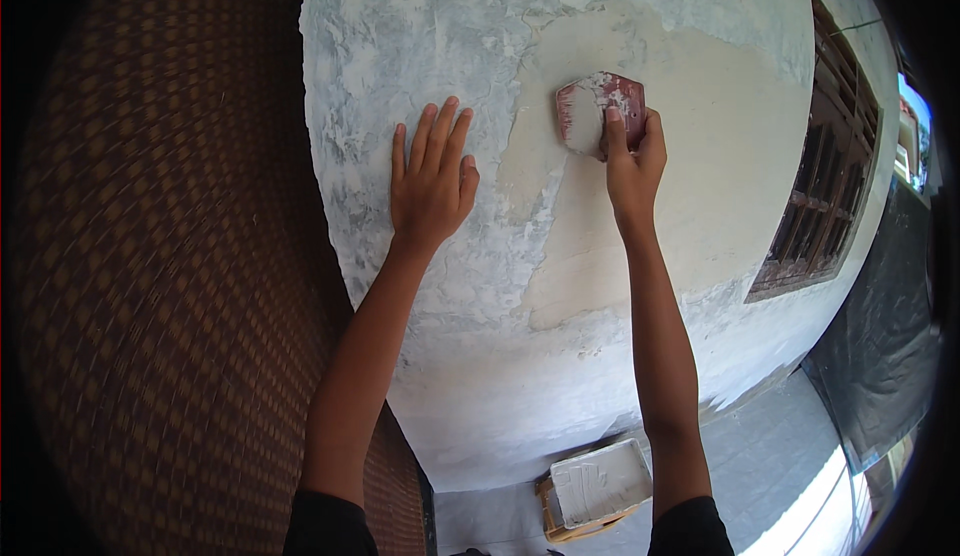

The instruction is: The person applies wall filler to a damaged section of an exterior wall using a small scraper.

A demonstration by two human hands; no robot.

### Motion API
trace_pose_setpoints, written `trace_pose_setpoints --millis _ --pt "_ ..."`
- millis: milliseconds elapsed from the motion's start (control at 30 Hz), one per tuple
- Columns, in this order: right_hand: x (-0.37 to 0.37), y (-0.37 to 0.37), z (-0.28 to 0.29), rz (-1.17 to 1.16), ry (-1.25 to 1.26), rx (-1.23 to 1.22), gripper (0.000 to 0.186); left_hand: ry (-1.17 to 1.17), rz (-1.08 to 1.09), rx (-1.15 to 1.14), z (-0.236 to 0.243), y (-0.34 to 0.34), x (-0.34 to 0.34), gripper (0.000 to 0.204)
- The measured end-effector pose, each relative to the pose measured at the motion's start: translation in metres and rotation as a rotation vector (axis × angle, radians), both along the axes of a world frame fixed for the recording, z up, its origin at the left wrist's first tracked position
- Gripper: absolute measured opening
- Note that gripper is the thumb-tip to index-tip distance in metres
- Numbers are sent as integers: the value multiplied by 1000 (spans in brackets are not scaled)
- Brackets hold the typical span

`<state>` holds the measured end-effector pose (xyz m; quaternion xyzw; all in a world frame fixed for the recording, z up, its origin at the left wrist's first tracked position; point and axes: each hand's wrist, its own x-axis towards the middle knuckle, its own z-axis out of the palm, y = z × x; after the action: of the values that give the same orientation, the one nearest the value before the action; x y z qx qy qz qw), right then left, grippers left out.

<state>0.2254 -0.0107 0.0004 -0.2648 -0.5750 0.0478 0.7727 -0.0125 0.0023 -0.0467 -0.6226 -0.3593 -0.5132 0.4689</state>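
Observation:
My right hand (638,171) grips a dark red, flat plastic putty scraper (588,121), thumb on its face. White putty is smeared across the scraper, which lies against or just off the wall, I cannot tell which. Around it spreads a smooth cream putty patch (710,176) with ragged edges. To the left, my left hand (432,181) rests with fingers stretched out on the mottled blue-white wall (400,46), holding nothing.
A woven brown panel (180,256) runs along the left, meeting the wall's edge. A brown wooden window (820,176) is set in the wall at right. Below, a putty-coated tray (600,481) sits on a box on the grey tiled floor (770,446). Dark sheeting (870,306) hangs at far right.

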Motion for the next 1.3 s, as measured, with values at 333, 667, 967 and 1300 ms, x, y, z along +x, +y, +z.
trace_pose_setpoints --millis 333,667,967,1300 --pt "9 6 13 -111 80 43 30 0 18 -6 0 -3 -2 53" --pt "16 18 30 -267 129 27 35 1 18 -19 -1 -3 -2 53" --pt "-21 11 7 -463 -358 213 35 -1 10 -9 -1 -5 -6 53" --pt "2 14 17 -60 -181 107 30 -6 22 -13 -3 -3 -4 52"
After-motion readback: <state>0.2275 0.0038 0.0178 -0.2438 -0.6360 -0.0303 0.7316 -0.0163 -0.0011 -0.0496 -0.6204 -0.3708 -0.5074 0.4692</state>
